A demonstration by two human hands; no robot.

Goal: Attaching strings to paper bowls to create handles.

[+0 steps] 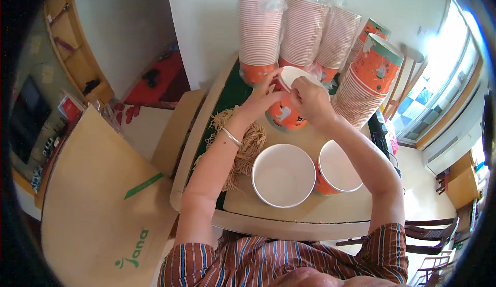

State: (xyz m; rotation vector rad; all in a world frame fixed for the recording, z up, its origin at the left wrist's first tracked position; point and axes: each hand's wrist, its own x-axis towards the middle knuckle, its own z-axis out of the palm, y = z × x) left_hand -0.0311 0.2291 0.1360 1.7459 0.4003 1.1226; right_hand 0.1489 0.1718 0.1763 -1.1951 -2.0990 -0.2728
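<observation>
A: Left hand?
B: Left hand (260,99) on the tub (287,115), gripping its left side near the rim. Bracelet (232,137) at that wrist.
A: And the right?
B: Right hand (315,102) at the same rim, fingers bent inward. Cannot tell whether they pinch anything; tips hidden.
A: Tub's position?
B: Between the hands, on the table (315,212). Orange outside, white inside.
A: Nearer the body?
B: Second tub (283,176) below the hands, between the forearms, mouth up. Third tub (341,166) just right of it, by the right forearm, partly covered.
A: Left side?
B: Tan strands (250,150), a loose heap beside the left forearm. Carton (98,178) farther left.
A: Beyond?
B: Wrapped stacks (305,31) past both hands; bare stack (359,98) right of the right hand, leaning.
</observation>
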